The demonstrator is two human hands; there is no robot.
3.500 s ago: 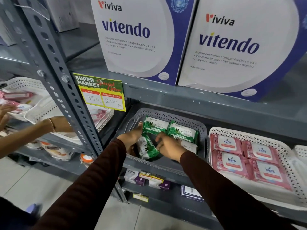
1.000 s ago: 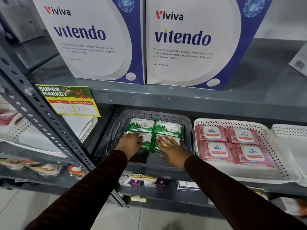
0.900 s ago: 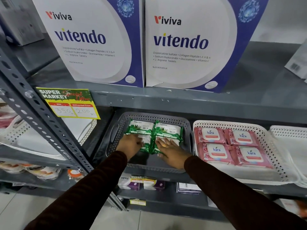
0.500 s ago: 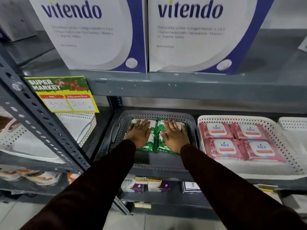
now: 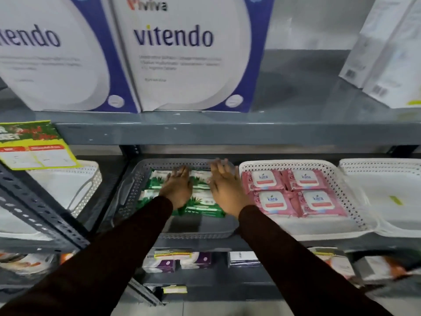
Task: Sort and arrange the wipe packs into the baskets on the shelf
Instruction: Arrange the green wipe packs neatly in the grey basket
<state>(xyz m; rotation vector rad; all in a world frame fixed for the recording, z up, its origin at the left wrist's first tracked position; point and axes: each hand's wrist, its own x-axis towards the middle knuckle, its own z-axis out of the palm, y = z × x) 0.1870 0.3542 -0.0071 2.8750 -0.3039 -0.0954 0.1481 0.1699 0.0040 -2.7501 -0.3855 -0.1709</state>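
Note:
Several green wipe packs (image 5: 200, 207) lie flat in the grey perforated basket (image 5: 134, 179) on the middle shelf. My left hand (image 5: 176, 188) rests palm down on the packs at the left, fingers spread. My right hand (image 5: 225, 187) lies flat over the packs at the right, its fingertips near the basket's back rim. Neither hand grips anything. In the white basket (image 5: 355, 215) just to the right, several pink Kara wipe packs (image 5: 293, 192) sit in a two-by-two block.
A white basket (image 5: 387, 197) stands at far right and another white basket (image 5: 75, 185) at the left behind the grey upright post (image 5: 41, 213). Large Vitendo boxes (image 5: 182, 53) fill the shelf above. Small boxes (image 5: 177, 261) sit on the shelf below. A price tag (image 5: 34, 144) hangs at left.
Both hands slid deeper into the grey basket over the green packs, which shifted toward the back. My view moved closer and to the right.

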